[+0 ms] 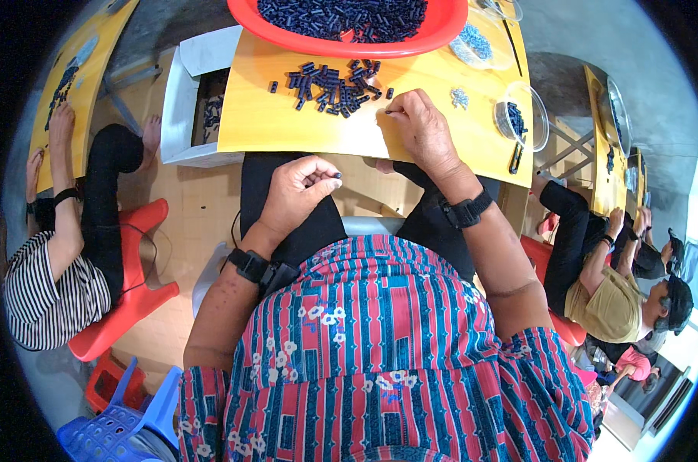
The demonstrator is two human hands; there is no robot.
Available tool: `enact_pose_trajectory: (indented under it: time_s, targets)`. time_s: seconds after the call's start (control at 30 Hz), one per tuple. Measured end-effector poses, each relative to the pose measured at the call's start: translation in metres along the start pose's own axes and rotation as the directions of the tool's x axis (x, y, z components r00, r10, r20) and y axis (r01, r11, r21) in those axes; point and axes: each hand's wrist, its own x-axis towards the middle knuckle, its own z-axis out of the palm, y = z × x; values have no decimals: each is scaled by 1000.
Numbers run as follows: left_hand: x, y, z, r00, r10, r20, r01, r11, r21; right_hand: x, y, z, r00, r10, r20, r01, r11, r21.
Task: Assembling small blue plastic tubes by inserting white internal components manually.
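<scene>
My left hand (299, 192) is held over my lap, below the table edge, pinching a small dark cylindrical part (337, 175) between thumb and fingers. My right hand (422, 131) rests on the yellow table (280, 123), its fingertips closed on another small dark part (390, 112) at the right end of a loose pile of dark blue parts (333, 85). A red tray (349, 42) heaped with the same dark parts stands at the table's far edge.
A clear bowl (522, 115) with a few dark parts and a scatter of small silvery pieces (459, 96) lie right of my right hand. A white box (187, 100) stands left of the table. People sit at yellow tables on both sides; red stools and a blue crate (118, 427) are on the floor.
</scene>
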Motion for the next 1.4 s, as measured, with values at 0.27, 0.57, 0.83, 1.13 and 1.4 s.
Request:
enact_pose_trajectory:
  time_s: [0.27,0.57,0.83,1.13,1.4]
  targets:
    - [3,5,7,1000,0,14,0,998,-59,-10,-9,-1,939,338,70,-339,863,374]
    - [18,21,15,1000,20,-4,-21,999,-43,-10,-8,4,866,452,216,-474,600,644]
    - [22,23,16,994,87,-67,-87,996,2,-15,-32,3,863,382,331,-478,402,781]
    - [20,21,15,992,95,-79,-96,995,-15,-21,-44,17,858,358,370,-489,345,801]
    - [20,21,15,994,61,-91,-65,997,-38,-22,-42,17,859,351,373,-483,314,817]
